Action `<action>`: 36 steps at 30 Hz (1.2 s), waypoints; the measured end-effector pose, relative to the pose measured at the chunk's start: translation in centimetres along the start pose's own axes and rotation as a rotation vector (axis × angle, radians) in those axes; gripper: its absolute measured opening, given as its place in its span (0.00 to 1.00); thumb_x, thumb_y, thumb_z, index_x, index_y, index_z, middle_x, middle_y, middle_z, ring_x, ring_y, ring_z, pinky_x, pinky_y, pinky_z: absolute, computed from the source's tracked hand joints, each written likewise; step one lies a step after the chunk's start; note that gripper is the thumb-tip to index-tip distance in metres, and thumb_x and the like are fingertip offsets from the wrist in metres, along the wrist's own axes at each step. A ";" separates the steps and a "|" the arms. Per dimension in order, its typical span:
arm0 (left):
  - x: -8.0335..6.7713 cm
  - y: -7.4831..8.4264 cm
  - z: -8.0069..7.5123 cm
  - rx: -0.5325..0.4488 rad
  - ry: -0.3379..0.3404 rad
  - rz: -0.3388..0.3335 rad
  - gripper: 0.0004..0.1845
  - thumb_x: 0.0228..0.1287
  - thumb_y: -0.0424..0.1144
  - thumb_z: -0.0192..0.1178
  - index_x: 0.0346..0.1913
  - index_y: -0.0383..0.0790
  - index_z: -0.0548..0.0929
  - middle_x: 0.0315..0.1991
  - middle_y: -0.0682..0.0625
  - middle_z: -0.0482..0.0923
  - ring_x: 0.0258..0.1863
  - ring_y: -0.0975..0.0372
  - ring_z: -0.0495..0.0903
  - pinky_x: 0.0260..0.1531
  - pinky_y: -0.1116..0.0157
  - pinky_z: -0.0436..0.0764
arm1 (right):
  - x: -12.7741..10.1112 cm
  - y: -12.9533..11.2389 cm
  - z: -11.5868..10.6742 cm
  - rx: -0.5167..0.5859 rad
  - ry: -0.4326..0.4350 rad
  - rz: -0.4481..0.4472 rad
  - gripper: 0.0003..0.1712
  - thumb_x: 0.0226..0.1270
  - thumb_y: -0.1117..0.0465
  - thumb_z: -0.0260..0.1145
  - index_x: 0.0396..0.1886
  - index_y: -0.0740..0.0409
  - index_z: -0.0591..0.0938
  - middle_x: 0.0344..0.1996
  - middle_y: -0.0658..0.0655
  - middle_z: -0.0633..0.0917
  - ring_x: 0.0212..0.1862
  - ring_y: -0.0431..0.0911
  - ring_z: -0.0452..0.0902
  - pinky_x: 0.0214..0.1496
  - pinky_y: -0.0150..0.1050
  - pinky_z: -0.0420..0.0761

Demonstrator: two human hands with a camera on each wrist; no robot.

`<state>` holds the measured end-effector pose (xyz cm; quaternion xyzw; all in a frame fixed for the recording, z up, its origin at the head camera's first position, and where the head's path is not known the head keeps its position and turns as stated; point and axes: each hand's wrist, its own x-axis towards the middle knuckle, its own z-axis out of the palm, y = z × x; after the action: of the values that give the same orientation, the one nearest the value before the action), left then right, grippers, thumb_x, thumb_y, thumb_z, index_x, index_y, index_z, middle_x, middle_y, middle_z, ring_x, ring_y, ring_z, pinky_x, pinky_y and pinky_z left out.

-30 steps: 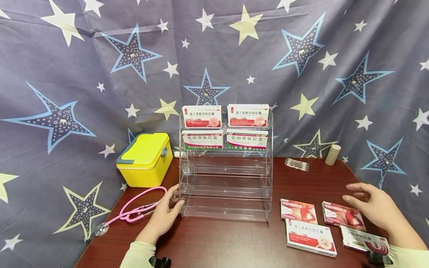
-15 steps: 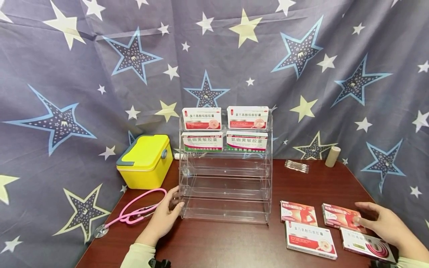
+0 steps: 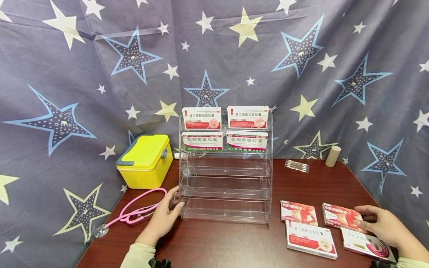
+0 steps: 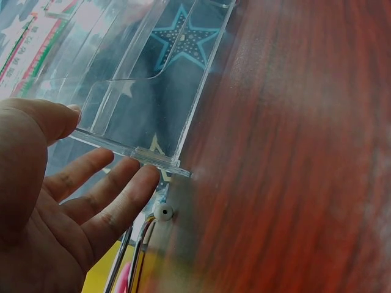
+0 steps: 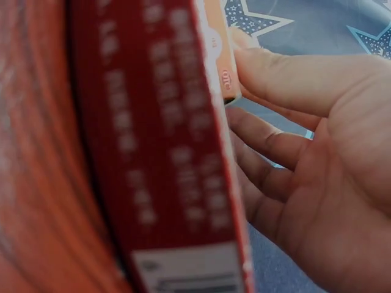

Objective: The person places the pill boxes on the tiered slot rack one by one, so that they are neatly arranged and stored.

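Steadying the clear acrylic tiered rack (image 3: 225, 178) with my left hand (image 3: 165, 216) spread flat against its left side, my right hand (image 3: 382, 225) pinches the far-right red medicine box (image 3: 342, 216) lying on the dark wooden table (image 3: 228, 242). Top two tiers are filled (lower ones empty); four boxes remain.

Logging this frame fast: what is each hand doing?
Left hand: open, fingers against the clear rack.
Right hand: grips the red box.
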<state>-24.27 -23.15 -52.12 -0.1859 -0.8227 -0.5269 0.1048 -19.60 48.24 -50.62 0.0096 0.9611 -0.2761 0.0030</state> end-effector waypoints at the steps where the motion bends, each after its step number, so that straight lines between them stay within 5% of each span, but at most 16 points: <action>1: 0.0 0.0 0.0 -0.003 -0.001 0.001 0.31 0.77 0.34 0.63 0.78 0.44 0.66 0.63 0.37 0.77 0.58 0.44 0.83 0.46 0.60 0.86 | 0.0 0.0 0.0 0.004 -0.003 0.002 0.40 0.62 0.48 0.80 0.59 0.76 0.79 0.43 0.64 0.88 0.41 0.51 0.85 0.34 0.37 0.81; 8: 0.1 0.1 0.0 -0.006 -0.003 0.006 0.31 0.77 0.35 0.63 0.78 0.45 0.67 0.63 0.38 0.77 0.57 0.45 0.83 0.45 0.60 0.86 | 0.0 -0.2 0.1 -0.032 0.056 -0.007 0.37 0.62 0.53 0.80 0.60 0.77 0.79 0.40 0.64 0.88 0.39 0.49 0.82 0.32 0.39 0.79; 16: 0.0 0.2 0.0 0.005 -0.001 0.001 0.31 0.77 0.35 0.63 0.78 0.46 0.66 0.62 0.39 0.77 0.57 0.45 0.83 0.46 0.59 0.86 | -0.2 -0.5 -0.1 -0.022 0.144 -0.010 0.33 0.59 0.58 0.82 0.57 0.74 0.80 0.47 0.77 0.82 0.44 0.65 0.85 0.39 0.55 0.84; 22: 0.0 0.2 0.0 0.009 -0.002 -0.014 0.31 0.77 0.35 0.63 0.78 0.48 0.67 0.62 0.41 0.77 0.57 0.47 0.83 0.46 0.61 0.85 | -0.2 -0.7 -0.2 0.009 0.167 0.006 0.32 0.64 0.57 0.79 0.58 0.72 0.78 0.39 0.64 0.88 0.36 0.45 0.84 0.30 0.36 0.79; 28: 0.0 0.0 0.0 0.020 0.005 -0.008 0.31 0.76 0.35 0.64 0.77 0.47 0.67 0.61 0.40 0.78 0.57 0.46 0.84 0.46 0.61 0.86 | -0.6 -0.9 0.1 0.019 0.230 0.006 0.24 0.70 0.57 0.75 0.57 0.69 0.80 0.29 0.53 0.86 0.27 0.37 0.76 0.26 0.36 0.73; 36: 0.0 0.0 0.0 0.007 0.005 -0.005 0.31 0.76 0.35 0.64 0.77 0.47 0.67 0.61 0.38 0.77 0.57 0.44 0.83 0.46 0.59 0.86 | -0.9 -0.9 0.0 0.034 0.360 -0.024 0.17 0.74 0.53 0.71 0.49 0.64 0.85 0.29 0.52 0.87 0.27 0.30 0.74 0.26 0.33 0.72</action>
<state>-24.21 -23.14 -52.11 -0.1823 -0.8247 -0.5249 0.1061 -18.76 47.44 -50.08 0.0475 0.9414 -0.2860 -0.1724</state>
